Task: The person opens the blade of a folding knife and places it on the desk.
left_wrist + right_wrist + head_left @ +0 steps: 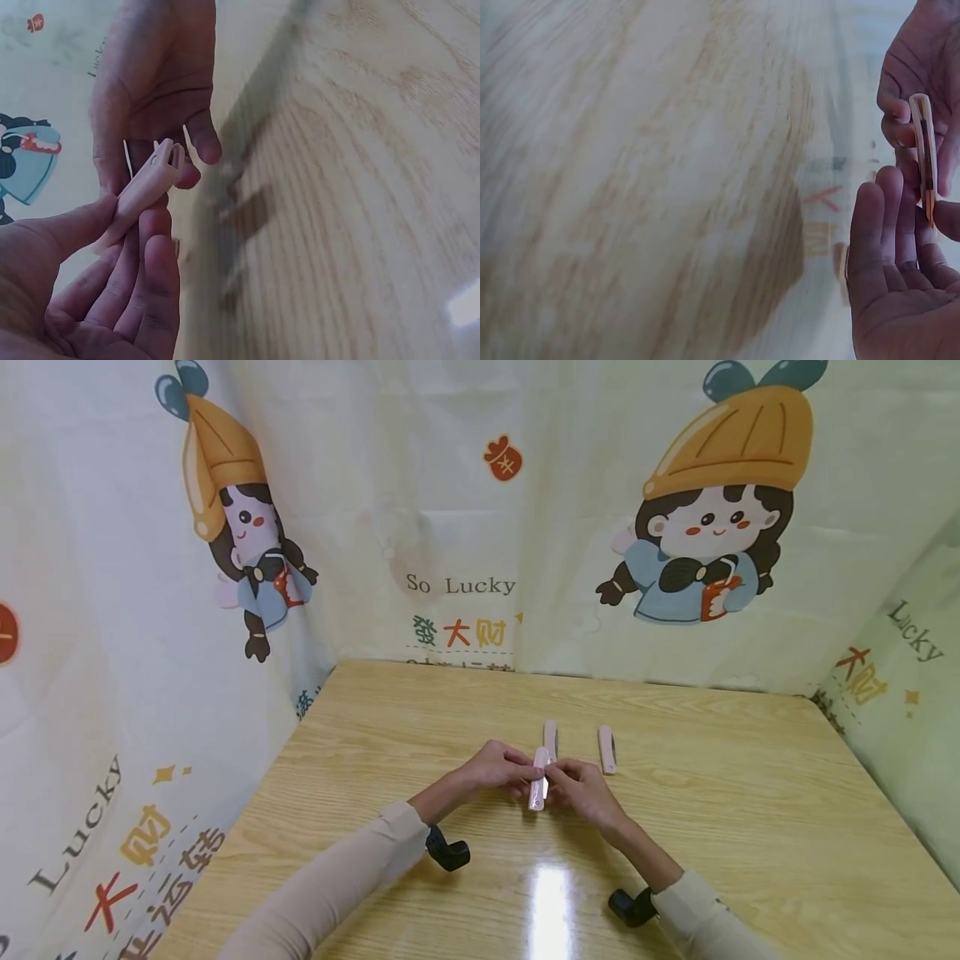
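A pink folding knife (536,795) is held up between both hands above the wooden table, its bright blade swung part way out from the handle. My left hand (498,767) pinches the pink handle between thumb and fingers. On the blade side, the thumb and fingertips of my right hand (589,793) pinch the knife's edge. The left wrist view shows the slotted end of the handle (142,191) sticking out past the left thumb. In the right wrist view the handle's open slot (928,150) faces the camera, and the right hand's other fingers extend loosely.
Two more pink folding knives lie on the table (420,710) beyond the hands: one folding knife (551,737) just behind the held one, another folding knife (607,750) to its right. A printed curtain (570,527) hangs along the table's back and sides. Each wrist wears a black camera (448,850).
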Demonstrator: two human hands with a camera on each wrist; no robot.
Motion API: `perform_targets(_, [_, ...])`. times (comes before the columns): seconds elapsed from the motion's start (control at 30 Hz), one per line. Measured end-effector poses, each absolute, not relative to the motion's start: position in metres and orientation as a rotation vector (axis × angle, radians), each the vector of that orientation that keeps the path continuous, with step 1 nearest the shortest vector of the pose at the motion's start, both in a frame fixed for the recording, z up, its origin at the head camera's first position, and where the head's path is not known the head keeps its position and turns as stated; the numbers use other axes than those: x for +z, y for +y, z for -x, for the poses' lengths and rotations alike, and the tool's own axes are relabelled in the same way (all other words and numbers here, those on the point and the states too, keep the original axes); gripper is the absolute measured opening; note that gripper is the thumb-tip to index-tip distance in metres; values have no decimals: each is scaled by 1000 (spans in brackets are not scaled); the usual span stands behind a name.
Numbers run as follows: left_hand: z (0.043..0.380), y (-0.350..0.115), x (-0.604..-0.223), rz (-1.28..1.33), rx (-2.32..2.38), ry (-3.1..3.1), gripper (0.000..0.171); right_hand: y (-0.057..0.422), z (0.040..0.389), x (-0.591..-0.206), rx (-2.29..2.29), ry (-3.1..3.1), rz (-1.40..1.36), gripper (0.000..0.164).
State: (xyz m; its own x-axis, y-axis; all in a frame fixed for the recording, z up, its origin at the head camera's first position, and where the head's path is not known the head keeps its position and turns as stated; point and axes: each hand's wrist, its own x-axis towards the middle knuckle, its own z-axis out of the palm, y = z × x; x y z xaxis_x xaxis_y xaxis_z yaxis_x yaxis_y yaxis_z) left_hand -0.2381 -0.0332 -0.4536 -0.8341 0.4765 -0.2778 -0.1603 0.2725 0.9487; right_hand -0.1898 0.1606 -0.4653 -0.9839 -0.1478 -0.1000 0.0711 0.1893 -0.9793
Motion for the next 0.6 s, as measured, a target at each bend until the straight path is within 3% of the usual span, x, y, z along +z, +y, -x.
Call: perform_targets(0.6, [231, -31, -458, -225, 1686, 1967, 21, 170, 187, -471, -1877, 2167, 109, 28])
